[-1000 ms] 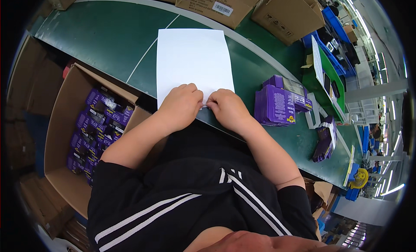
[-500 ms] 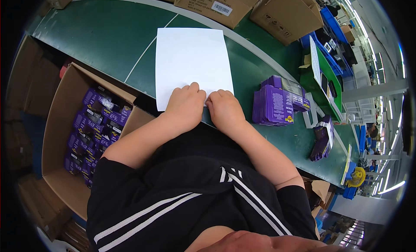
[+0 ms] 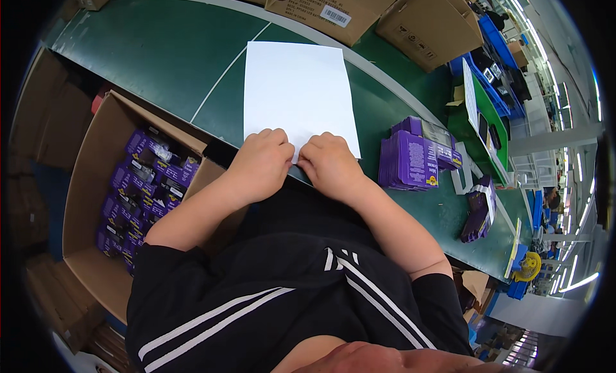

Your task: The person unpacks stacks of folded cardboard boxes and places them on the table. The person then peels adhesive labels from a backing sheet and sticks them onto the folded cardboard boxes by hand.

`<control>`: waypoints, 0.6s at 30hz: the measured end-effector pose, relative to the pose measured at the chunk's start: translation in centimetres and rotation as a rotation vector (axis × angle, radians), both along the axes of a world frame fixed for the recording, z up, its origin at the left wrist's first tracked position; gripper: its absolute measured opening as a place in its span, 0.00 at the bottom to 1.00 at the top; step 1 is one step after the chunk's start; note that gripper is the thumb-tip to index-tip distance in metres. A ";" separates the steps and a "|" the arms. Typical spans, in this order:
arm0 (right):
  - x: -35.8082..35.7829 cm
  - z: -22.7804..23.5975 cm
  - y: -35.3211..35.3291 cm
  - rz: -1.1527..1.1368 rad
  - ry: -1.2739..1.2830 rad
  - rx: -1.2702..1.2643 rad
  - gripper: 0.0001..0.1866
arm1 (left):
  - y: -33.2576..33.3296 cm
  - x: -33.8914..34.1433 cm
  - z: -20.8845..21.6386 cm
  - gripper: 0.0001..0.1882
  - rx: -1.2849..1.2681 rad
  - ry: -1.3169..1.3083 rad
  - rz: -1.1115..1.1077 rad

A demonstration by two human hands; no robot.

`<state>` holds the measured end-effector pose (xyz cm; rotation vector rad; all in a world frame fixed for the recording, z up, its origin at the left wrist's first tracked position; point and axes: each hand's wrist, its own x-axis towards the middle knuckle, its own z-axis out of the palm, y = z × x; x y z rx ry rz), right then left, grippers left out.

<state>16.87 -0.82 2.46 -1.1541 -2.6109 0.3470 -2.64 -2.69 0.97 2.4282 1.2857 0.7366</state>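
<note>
A large white sheet of paper (image 3: 298,90) lies on the green tabletop (image 3: 163,58) in front of me. My left hand (image 3: 264,164) is closed at its near left edge, fingers bent over the paper and covering that corner. Beside it, my right hand (image 3: 329,166) pinches the near edge, thumb and fingertips together. A narrow gap separates the two hands. The fingertips hide exactly how the edge is held.
At left stands an open carton (image 3: 90,174) of purple packages (image 3: 144,180). Purple folded boxes (image 3: 407,161) are stacked right of the paper, with another purple bundle (image 3: 478,209) beyond. A green bin (image 3: 462,122) and cardboard boxes (image 3: 430,33) stand farther back.
The sheet has shifted slightly right. My left hand has slid left along its near edge, opening a small gap between my hands and covering the near left corner. The view has shifted a little.
</note>
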 end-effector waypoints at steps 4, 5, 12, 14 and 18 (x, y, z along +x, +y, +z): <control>-0.8 -0.1 0.2 -0.050 -0.053 -0.066 0.05 | 0.2 0.8 0.0 0.04 -0.058 0.092 0.051; -0.9 0.0 0.3 -0.082 -0.068 -0.098 0.06 | 0.3 0.9 -0.1 0.04 -0.085 0.127 0.076; -1.0 -0.7 1.1 -0.181 -0.054 -0.153 0.06 | 1.0 0.1 -0.3 0.03 -0.060 0.077 0.159; -0.4 -0.3 1.1 -0.180 -0.017 -0.168 0.06 | 0.8 -1.7 -0.3 0.03 -0.074 -0.038 0.122; -0.9 -0.1 0.8 -0.122 0.030 -0.150 0.07 | 0.1 -3.1 0.2 0.03 -0.085 -0.140 0.073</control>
